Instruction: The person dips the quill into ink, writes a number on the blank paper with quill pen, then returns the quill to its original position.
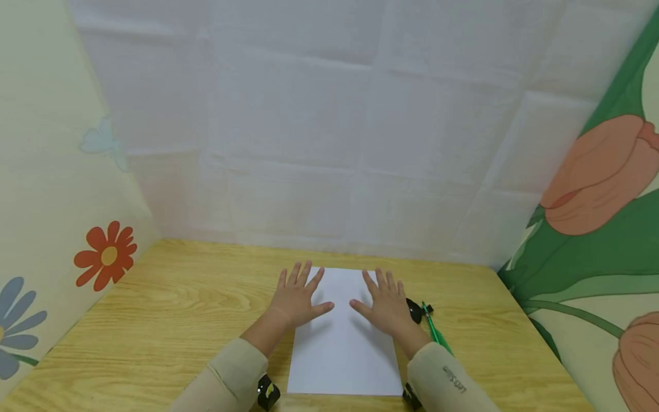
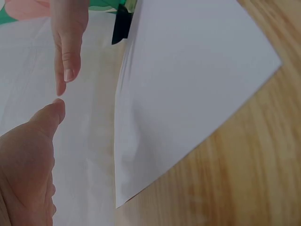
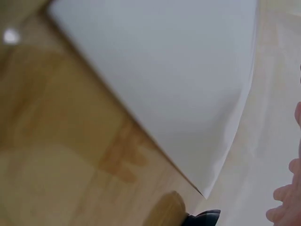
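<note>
A white sheet of paper (image 1: 346, 355) lies flat on the wooden table in front of me. Above its left edge is my left hand (image 1: 294, 302), palm down, with the fingers straight and spread. My right hand (image 1: 385, 308) mirrors it over the right edge, thumb pointing inward. Both hands hold nothing, and their shadows fall on the paper. In the left wrist view, a gap shows between the hands and the sheet (image 2: 188, 80). Only some fingertips (image 3: 284, 193) of the right hand show at the side of the right wrist view.
Right beside my right hand lie a rounded black object (image 1: 414, 311) and a slim green pen-like object (image 1: 431, 323), partly behind the forearm. A white cloth (image 1: 309, 143) hangs behind the wood-grain table (image 1: 180, 320). Flower-printed sheets (image 1: 46, 189) stand at both sides.
</note>
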The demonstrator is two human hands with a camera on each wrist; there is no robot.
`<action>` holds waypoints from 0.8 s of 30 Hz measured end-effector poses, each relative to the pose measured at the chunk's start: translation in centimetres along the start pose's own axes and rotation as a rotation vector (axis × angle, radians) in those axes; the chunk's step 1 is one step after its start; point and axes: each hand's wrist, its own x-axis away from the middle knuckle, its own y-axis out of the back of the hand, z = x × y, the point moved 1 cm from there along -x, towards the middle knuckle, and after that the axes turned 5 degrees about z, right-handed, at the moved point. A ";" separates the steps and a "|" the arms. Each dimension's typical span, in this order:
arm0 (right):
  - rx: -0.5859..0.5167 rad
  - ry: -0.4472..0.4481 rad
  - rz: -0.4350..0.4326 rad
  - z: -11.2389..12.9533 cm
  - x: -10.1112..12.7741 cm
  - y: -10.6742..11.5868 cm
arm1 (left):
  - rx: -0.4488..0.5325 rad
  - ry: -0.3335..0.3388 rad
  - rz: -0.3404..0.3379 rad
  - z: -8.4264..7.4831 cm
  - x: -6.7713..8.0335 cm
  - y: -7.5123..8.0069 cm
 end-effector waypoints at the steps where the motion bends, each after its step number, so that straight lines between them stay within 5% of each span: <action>1: 0.002 -0.001 0.000 0.0 0.0 0.0 | 0.000 0.000 0.001 0.0 0.0 0.0; 11: -0.028 0.021 -0.054 -0.4 0.3 0.1 | 0.007 -0.004 -0.005 0.0 0.4 -0.1; 24: -0.281 -0.004 -0.142 -2.4 1.9 1.6 | 0.083 -0.067 0.004 0.5 1.6 -1.3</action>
